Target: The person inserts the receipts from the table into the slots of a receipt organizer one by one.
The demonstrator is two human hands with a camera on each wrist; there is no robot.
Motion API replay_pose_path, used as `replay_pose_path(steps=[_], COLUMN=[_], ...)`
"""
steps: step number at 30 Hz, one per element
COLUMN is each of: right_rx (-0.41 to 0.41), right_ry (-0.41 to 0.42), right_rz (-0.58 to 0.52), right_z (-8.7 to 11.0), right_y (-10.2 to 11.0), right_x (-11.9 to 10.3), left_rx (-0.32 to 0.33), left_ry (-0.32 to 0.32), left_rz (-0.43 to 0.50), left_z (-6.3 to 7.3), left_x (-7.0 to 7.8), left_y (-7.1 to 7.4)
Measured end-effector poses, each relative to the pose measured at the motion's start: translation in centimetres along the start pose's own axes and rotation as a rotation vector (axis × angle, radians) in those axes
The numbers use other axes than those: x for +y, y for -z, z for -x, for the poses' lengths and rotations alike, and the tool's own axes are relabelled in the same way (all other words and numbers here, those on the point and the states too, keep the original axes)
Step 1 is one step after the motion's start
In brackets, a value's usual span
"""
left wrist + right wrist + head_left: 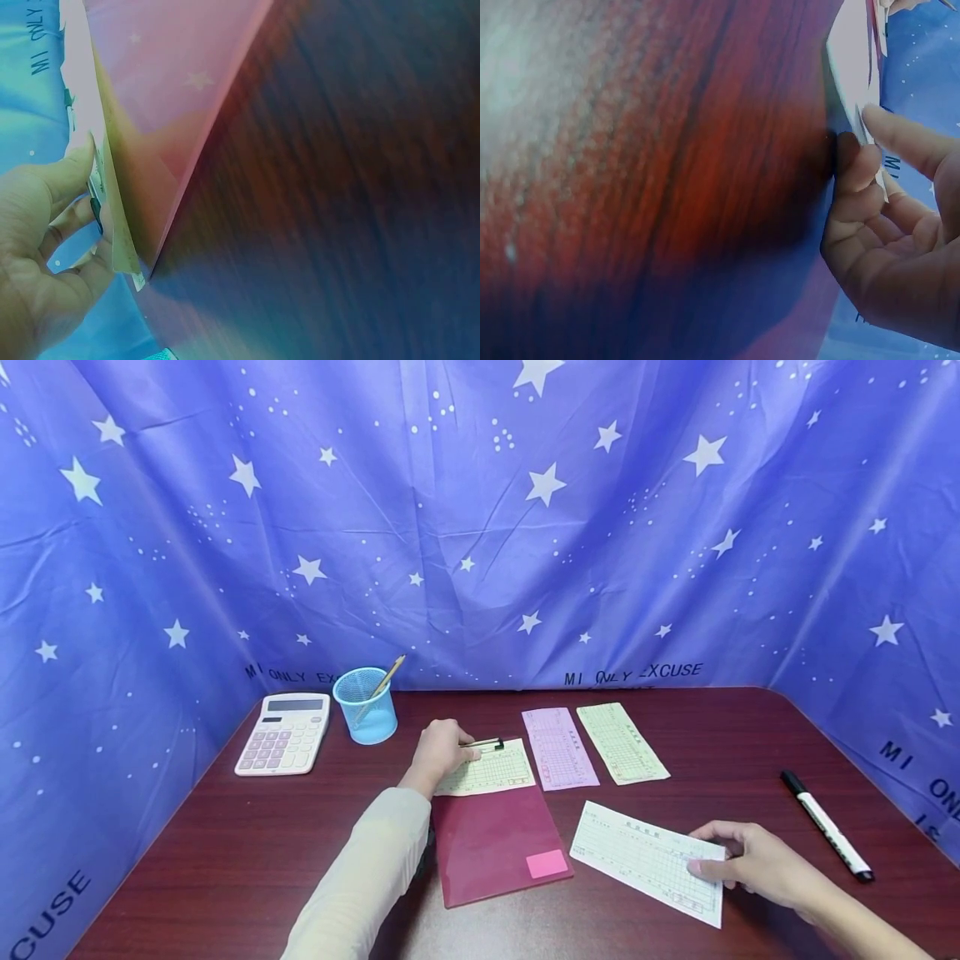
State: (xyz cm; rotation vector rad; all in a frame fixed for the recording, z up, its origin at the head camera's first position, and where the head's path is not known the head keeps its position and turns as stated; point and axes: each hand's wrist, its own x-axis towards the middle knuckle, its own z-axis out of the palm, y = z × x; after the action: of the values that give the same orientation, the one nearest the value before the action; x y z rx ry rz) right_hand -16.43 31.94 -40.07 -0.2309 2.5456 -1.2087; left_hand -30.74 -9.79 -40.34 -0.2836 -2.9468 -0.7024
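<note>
While our left hand (438, 750) pinched the clip (486, 743) at the clipboard (498, 843) top, our right hand (757, 862) gripped the white slip (641, 860) just right of the clipboard, best slid in flat and square.

Left hand (438, 752) and right hand (753, 860) curled.

Glossy wood-grain table (712, 760), matt paper slip (645, 860), translucent plastic clipboard (491, 843)

Desk behind star curtain (480, 527); calculator (284, 732), pen cup (366, 705); office-like.
</note>
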Motion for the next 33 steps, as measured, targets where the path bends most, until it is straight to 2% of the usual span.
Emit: replay_pose_path(steps=[6,11,13,19,25,28,33], right_rx=[-0.002,0.052,0.067,0.078,0.200,0.231,0.215], right_ry=[-0.010,-0.036,-0.023,0.114,0.203,0.223,0.233], right_rz=[0.004,0.015,0.017,0.034,0.093,0.100,0.059], right_z=[-0.1,-0.2,-0.2,-0.2,-0.6,-1.1,-2.1], right_y=[0.1,0.2,0.4,0.7,1.0,1.2,1.0], right_x=[0.0,-0.1,-0.1,-0.3,-1.9,-3.3,-5.8], left_rx=[0.000,-0.009,-0.014,-0.003,-0.006,-0.005,-0.014], left_ry=[-0.007,0.001,0.003,-0.003,-0.002,0.004,0.007], left_rz=[-0.009,-0.002,0.000,-0.006,0.004,0.001,0.013], left_z=[0.0,0.0,0.0,-0.1,0.0,0.0,0.0], left_x=[0.0,0.1,0.1,0.1,0.0,0.0,0.0], left_y=[0.0,0.0,0.0,0.1,0.1,0.1,0.1])
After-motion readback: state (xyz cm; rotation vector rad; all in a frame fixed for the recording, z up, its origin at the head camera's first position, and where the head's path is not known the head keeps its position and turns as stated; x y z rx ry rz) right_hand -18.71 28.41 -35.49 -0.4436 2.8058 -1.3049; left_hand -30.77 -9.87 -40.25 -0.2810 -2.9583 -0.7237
